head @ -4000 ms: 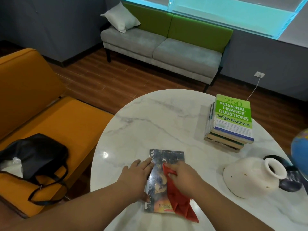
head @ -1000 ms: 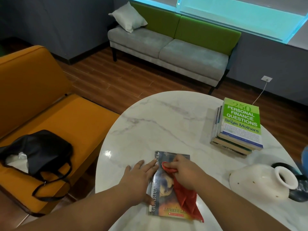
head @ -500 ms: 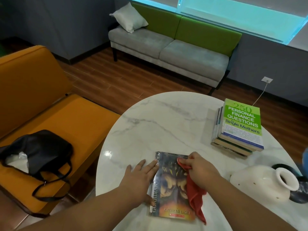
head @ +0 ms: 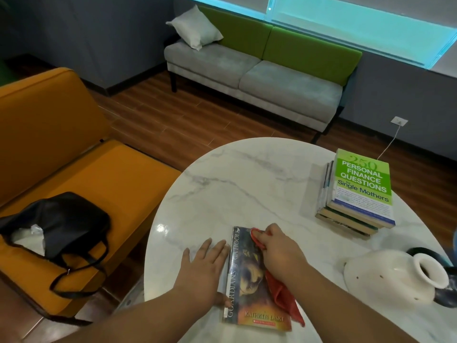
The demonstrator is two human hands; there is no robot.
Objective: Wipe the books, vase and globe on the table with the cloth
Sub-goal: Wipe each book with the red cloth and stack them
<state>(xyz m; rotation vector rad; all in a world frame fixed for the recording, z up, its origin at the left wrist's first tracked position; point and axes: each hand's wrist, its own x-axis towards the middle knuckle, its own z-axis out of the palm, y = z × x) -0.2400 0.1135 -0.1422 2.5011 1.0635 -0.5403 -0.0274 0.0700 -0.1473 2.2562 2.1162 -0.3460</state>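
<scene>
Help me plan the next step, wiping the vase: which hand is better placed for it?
Right. The right hand already holds the red cloth and is nearer the white vase, which lies on its side. The left hand rests flat beside the book, farther away.

The tabletop (head: 247, 184) was glossy white marble with grey veins. The paperback (head: 249, 280) had a shiny, reflective cover under a soft red cloth (head: 284, 295). The vase (head: 385, 276) looked like smooth, matt white ceramic, the floor (head: 173, 115) polished wood.
</scene>
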